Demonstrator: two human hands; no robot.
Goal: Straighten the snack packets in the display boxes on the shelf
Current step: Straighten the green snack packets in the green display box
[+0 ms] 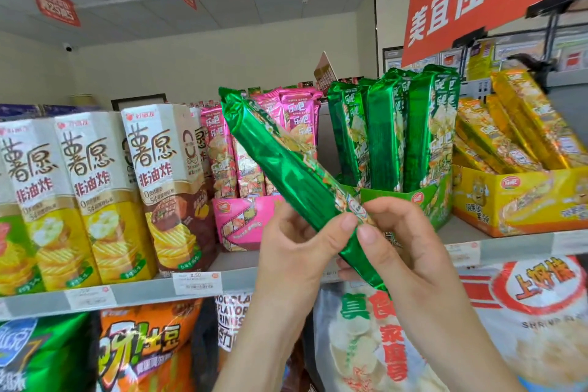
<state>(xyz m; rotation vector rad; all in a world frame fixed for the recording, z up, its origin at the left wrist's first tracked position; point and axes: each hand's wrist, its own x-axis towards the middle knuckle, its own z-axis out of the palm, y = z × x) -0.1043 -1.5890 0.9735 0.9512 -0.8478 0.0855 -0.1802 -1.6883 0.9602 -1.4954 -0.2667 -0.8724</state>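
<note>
I hold one long green snack packet [286, 169] slanted in front of the shelf, its top leaning up and left. My left hand [299, 248] grips its lower part from the left. My right hand [404, 245] pinches the same lower part from the right, thumbs almost touching. Behind it stands the green display box [426, 200] with several green packets [397, 130] upright inside. The pink display box [241, 219] to its left holds upright pink packets [286, 118]. On the right, the yellow display box [515, 200] contains yellow packets [521, 124] leaning left at an angle.
Tall cream-and-yellow chip cartons [95, 194] fill the shelf's left part. The grey shelf edge [143, 293] carries price tags. Large snack bags [525, 321] hang on the shelf below. A red sign [477, 0] overhangs the upper right.
</note>
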